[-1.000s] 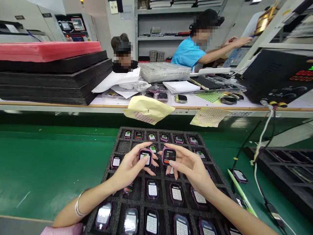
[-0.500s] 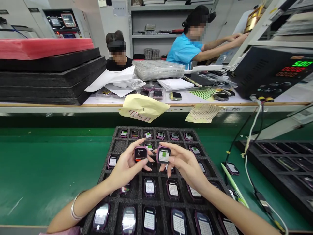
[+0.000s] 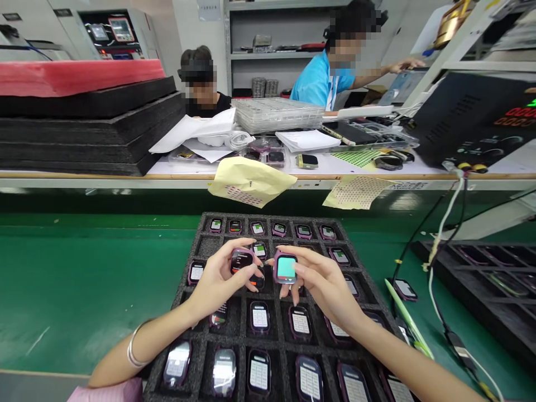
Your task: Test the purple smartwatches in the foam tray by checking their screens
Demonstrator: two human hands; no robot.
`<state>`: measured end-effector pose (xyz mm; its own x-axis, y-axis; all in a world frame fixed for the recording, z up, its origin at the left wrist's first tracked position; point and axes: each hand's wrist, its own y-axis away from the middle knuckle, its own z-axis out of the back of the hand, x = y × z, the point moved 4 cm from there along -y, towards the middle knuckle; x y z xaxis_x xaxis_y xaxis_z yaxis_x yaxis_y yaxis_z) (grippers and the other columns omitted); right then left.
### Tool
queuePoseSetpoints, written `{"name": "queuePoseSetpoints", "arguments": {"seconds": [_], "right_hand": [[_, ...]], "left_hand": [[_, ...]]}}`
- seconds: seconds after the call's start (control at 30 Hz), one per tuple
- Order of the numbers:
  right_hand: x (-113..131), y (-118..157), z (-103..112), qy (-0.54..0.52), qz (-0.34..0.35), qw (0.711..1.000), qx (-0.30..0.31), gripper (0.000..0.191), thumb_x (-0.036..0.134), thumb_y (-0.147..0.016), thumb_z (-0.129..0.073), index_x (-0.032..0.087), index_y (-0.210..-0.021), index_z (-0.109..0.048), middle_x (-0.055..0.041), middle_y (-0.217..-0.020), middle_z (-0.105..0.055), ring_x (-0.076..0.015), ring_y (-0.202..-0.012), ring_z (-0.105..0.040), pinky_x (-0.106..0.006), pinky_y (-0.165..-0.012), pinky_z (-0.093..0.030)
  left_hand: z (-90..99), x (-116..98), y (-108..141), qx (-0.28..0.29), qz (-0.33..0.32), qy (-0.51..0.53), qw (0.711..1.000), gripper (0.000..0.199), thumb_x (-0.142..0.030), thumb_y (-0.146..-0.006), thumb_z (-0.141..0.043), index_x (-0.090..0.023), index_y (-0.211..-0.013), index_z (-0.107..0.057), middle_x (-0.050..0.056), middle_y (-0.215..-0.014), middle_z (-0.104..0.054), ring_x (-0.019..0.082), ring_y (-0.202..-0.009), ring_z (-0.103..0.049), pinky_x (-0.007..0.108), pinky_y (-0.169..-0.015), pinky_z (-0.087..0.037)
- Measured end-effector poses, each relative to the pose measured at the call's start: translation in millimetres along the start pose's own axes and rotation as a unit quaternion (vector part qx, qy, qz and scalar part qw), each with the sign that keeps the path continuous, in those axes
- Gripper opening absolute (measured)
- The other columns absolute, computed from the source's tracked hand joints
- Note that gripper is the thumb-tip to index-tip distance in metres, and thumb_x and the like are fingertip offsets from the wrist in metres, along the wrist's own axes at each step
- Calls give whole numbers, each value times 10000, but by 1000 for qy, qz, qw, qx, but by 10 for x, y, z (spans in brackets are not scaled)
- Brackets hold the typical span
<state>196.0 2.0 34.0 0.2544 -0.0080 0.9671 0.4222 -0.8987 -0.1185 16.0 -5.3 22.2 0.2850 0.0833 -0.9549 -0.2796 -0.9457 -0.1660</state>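
My left hand (image 3: 226,272) holds a purple-framed smartwatch (image 3: 242,258) with a dark screen showing small text, its thumb on the lower edge. Beside it, my right hand (image 3: 320,276) grips another purple smartwatch (image 3: 286,268), whose screen is mostly turquoise with a red strip at the bottom; the thumb touches the screen's right side. Both watches are above a black foam tray (image 3: 243,343) with rows of compartments. Most of the visible compartments contain similar watches, such as one with a white grid screen (image 3: 259,317). Fingers hide parts of the middle rows.
Behind the tray, a bench bears stacked black foam (image 3: 84,134), clear plastic trays (image 3: 276,113), yellow paper (image 3: 251,181) and a power supply (image 3: 473,120). Right of the tray lie a green pen-like stick (image 3: 408,318), cables and a second foam tray (image 3: 494,296). Two people are beyond the bench.
The screen of the watch in my right hand has gone from a white and green grid to turquoise with red. The view has shifted slightly, and the person in blue has lowered one arm.
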Motion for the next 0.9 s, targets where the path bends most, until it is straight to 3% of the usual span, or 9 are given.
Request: {"name": "queuePoseSetpoints", "arguments": {"seconds": [0.23,0.6,0.9], "right_hand": [[-14,12,-19,-6,1,1000,26,335,169,-887,-596,240,-1213,-626,-107,-1088,-670,-196,-663,-697,-215,-474,-545],[-4,15,-2,-5,2,1000,30,357,169,-886,-616,237,-1236,-602,-104,-1033,-666,-206,-686,-688,-228,-492,-535],[-30,14,-7,-4,-3,999,42,381,136,-878,-613,246,-1244,-597,-81,-983,-659,-203,-692,-682,-235,-504,-542]], "left_hand": [[-21,-1,17,10,-8,22,1000,506,-140,-855,-609,-230,-1313,-412,69,-1063,-581,175,-951,-613,306,-768,-604],[-18,-24,3,31,-21,33,999,449,-117,-830,-590,-203,-1255,-473,64,-1000,-583,181,-905,-617,296,-709,-605],[2,21,-14,-16,25,11,999,298,-246,-878,-581,-154,-1156,-527,62,-865,-612,165,-766,-629,255,-542,-600]]}}
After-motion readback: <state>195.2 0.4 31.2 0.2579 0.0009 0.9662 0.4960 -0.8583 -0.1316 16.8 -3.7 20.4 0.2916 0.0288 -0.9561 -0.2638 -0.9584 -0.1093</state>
